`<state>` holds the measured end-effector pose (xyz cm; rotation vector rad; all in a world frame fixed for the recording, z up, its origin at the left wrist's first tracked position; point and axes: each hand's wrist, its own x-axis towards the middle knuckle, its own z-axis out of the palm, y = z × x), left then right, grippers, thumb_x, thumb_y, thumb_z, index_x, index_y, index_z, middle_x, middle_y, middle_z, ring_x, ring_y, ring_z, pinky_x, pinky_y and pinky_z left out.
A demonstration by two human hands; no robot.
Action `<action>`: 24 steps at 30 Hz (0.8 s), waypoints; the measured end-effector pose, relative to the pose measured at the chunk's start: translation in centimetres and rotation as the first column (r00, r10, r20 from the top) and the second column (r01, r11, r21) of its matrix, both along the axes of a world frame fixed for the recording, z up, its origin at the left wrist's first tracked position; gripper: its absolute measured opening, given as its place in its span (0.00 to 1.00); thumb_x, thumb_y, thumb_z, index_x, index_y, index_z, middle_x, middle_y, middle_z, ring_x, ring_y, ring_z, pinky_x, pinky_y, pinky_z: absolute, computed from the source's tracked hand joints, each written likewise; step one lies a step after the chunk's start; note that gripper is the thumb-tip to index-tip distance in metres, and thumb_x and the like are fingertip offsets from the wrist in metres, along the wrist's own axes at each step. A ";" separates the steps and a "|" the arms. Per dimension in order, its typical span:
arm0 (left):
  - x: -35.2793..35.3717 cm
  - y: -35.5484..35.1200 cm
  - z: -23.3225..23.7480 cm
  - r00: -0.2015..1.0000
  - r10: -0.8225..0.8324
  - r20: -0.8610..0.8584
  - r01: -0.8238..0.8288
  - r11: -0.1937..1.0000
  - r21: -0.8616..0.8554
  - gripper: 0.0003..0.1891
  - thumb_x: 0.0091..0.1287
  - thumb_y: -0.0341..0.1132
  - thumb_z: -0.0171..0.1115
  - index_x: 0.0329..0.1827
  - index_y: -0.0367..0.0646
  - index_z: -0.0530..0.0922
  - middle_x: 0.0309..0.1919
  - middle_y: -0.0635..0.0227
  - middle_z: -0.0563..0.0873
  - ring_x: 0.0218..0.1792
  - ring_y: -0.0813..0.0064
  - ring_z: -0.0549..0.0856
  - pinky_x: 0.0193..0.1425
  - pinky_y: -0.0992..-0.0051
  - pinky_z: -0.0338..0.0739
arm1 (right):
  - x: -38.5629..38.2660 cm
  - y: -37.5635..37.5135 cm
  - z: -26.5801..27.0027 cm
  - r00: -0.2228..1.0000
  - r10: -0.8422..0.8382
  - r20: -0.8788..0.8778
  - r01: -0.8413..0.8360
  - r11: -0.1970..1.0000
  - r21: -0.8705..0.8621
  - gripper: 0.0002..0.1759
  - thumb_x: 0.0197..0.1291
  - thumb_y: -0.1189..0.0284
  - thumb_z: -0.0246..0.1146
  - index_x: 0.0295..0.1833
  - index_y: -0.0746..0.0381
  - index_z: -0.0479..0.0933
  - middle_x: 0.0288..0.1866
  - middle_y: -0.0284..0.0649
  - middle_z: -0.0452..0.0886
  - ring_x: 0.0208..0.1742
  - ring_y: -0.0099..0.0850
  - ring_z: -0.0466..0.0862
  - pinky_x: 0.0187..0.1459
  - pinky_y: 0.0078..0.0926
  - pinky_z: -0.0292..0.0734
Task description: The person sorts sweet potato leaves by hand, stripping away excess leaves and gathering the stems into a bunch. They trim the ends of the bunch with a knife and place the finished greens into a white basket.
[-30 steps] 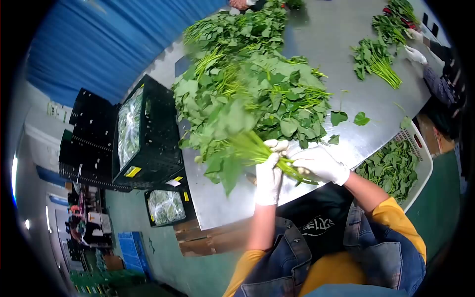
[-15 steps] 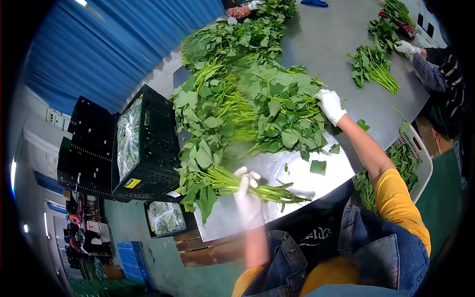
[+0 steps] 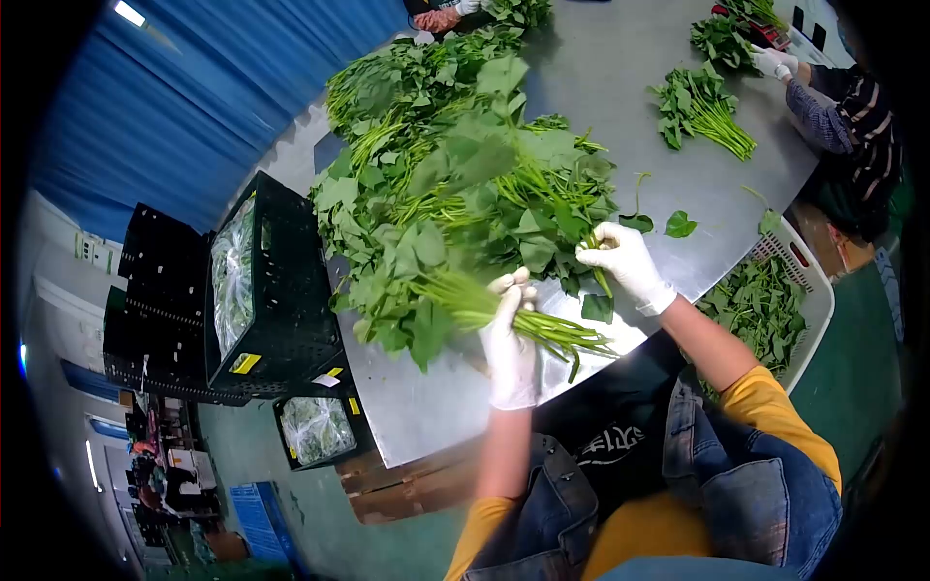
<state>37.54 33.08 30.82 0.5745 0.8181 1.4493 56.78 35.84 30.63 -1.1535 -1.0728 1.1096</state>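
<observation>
My left hand (image 3: 511,353), in a white glove, is closed around a bunch of leafy green stems (image 3: 455,298). Leaves point to the left and cut ends stick out on the right. My gloved right hand (image 3: 632,263) pinches a few green stems (image 3: 601,281) between thumb and fingers, at the near right side of the heap. The big heap of leafy greens (image 3: 373,145) runs along the left of the metal table (image 3: 417,416), and some leaves in front of it are blurred by motion.
Dark crates with bagged greens (image 3: 254,281) stand left of the table. At the right corner is a white basket (image 3: 819,310) of leaves. Across the table, a co-worker's gloved hands (image 3: 772,63) handle greens near another bunch (image 3: 702,107). A second person's sleeve (image 3: 436,19) shows at the top.
My right hand has come nearer and left from the heap's right side and now pinches stems. My left hand still grips its bunch, slightly higher and further right.
</observation>
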 end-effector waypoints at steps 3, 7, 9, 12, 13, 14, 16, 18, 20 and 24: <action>0.9 0.1 0.4 0.310 0.480 -0.821 0.261 0.787 0.559 0.11 0.68 0.26 0.57 0.52 0.36 0.74 0.47 0.59 0.85 0.36 0.80 0.80 0.41 0.82 0.76 | -1.5 -0.9 -0.6 0.987 -0.073 0.142 0.072 0.997 0.014 0.09 0.52 0.76 0.71 0.33 0.62 0.75 0.27 0.27 0.77 0.28 0.14 0.71 0.31 0.15 0.67; 1.5 0.3 1.0 0.994 -0.105 0.016 0.105 0.994 0.009 0.14 0.69 0.29 0.58 0.55 0.36 0.74 0.49 0.61 0.84 0.38 0.80 0.79 0.44 0.81 0.74 | -2.9 -3.2 1.0 0.967 -0.125 0.223 0.102 0.989 0.109 0.13 0.51 0.74 0.72 0.32 0.63 0.73 0.25 0.29 0.72 0.26 0.15 0.66 0.27 0.17 0.63; 1.0 0.5 0.2 0.994 -0.103 0.022 0.102 0.994 0.026 0.13 0.69 0.30 0.58 0.55 0.36 0.75 0.49 0.62 0.84 0.39 0.80 0.80 0.46 0.80 0.75 | -2.9 -3.3 -1.5 0.938 -0.137 0.319 0.067 0.973 0.222 0.13 0.51 0.74 0.71 0.33 0.65 0.72 0.28 0.31 0.73 0.27 0.20 0.70 0.28 0.23 0.67; 1.3 0.3 0.9 0.989 -0.119 -0.084 0.127 0.988 0.090 0.12 0.69 0.30 0.58 0.53 0.36 0.76 0.47 0.63 0.84 0.42 0.78 0.81 0.49 0.78 0.75 | -2.6 -3.6 -0.9 0.923 -0.189 0.336 0.067 0.937 0.343 0.11 0.50 0.76 0.69 0.38 0.65 0.75 0.31 0.36 0.78 0.30 0.25 0.77 0.33 0.26 0.73; 1.7 -0.1 1.7 0.972 -0.128 -0.197 0.156 0.979 0.133 0.11 0.70 0.30 0.58 0.52 0.36 0.77 0.46 0.63 0.84 0.44 0.78 0.81 0.51 0.76 0.76 | -1.7 -3.9 -1.0 0.826 -0.142 0.546 -0.012 0.963 0.269 0.16 0.50 0.74 0.67 0.46 0.63 0.77 0.36 0.42 0.80 0.36 0.34 0.80 0.37 0.29 0.75; 3.7 -0.9 2.3 0.656 0.376 -0.654 0.075 0.830 0.553 0.11 0.70 0.31 0.58 0.52 0.36 0.78 0.44 0.66 0.83 0.46 0.79 0.81 0.53 0.75 0.76 | -1.2 -4.1 -0.9 0.684 -0.080 0.725 -0.073 0.981 0.178 0.22 0.49 0.72 0.65 0.53 0.61 0.78 0.40 0.48 0.82 0.42 0.43 0.84 0.42 0.32 0.78; 2.5 0.7 -1.5 0.907 0.067 -0.415 0.056 0.959 0.277 0.12 0.69 0.32 0.58 0.52 0.36 0.78 0.44 0.66 0.83 0.45 0.79 0.82 0.51 0.76 0.77 | -1.2 -4.3 1.2 0.743 0.041 0.668 -0.124 0.989 0.078 0.22 0.49 0.73 0.64 0.54 0.62 0.78 0.40 0.49 0.83 0.42 0.43 0.84 0.42 0.32 0.78; 0.7 1.2 -0.8 0.916 -0.401 -0.009 0.399 0.912 -0.097 0.14 0.68 0.31 0.60 0.54 0.36 0.78 0.44 0.68 0.83 0.40 0.80 0.82 0.44 0.80 0.77 | -0.7 -3.5 -0.3 0.785 0.243 0.569 -0.257 0.965 -0.056 0.21 0.51 0.74 0.63 0.53 0.66 0.78 0.38 0.48 0.85 0.40 0.36 0.85 0.44 0.28 0.78; 1.9 0.0 0.6 0.942 -0.308 -0.131 0.311 0.950 0.004 0.13 0.68 0.30 0.61 0.53 0.36 0.78 0.43 0.69 0.83 0.39 0.80 0.82 0.43 0.81 0.77 | -0.2 -3.0 -0.3 0.858 0.329 0.394 -0.320 0.943 -0.091 0.19 0.53 0.74 0.63 0.52 0.67 0.78 0.39 0.46 0.85 0.39 0.31 0.84 0.44 0.26 0.77; 2.2 0.0 0.0 0.968 -0.199 -0.156 0.202 0.979 0.005 0.11 0.66 0.27 0.61 0.51 0.36 0.78 0.40 0.69 0.83 0.37 0.79 0.82 0.41 0.81 0.77 | -0.2 -3.0 0.1 0.918 0.337 -0.209 -0.373 0.913 -0.165 0.12 0.58 0.79 0.62 0.48 0.68 0.79 0.42 0.34 0.83 0.41 0.20 0.80 0.44 0.20 0.77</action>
